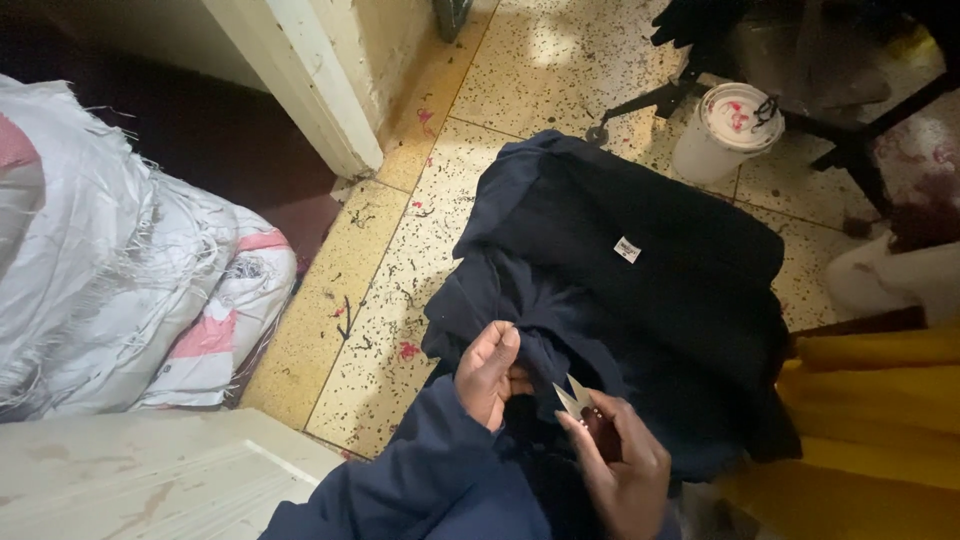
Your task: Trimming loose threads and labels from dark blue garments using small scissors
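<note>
A dark navy garment with a small white label lies draped across my lap and out over the floor. My left hand, in a navy sleeve, pinches a fold of the garment near its lower left edge. My right hand holds small metal thread snips, their two blades pointing up and apart just beside the pinched fold.
White woven sacks with pink stripes are piled at the left. A white lidded bucket with small scissors on top stands by black metal chair legs. Yellow cloth lies at the right. The speckled tile floor carries thread scraps.
</note>
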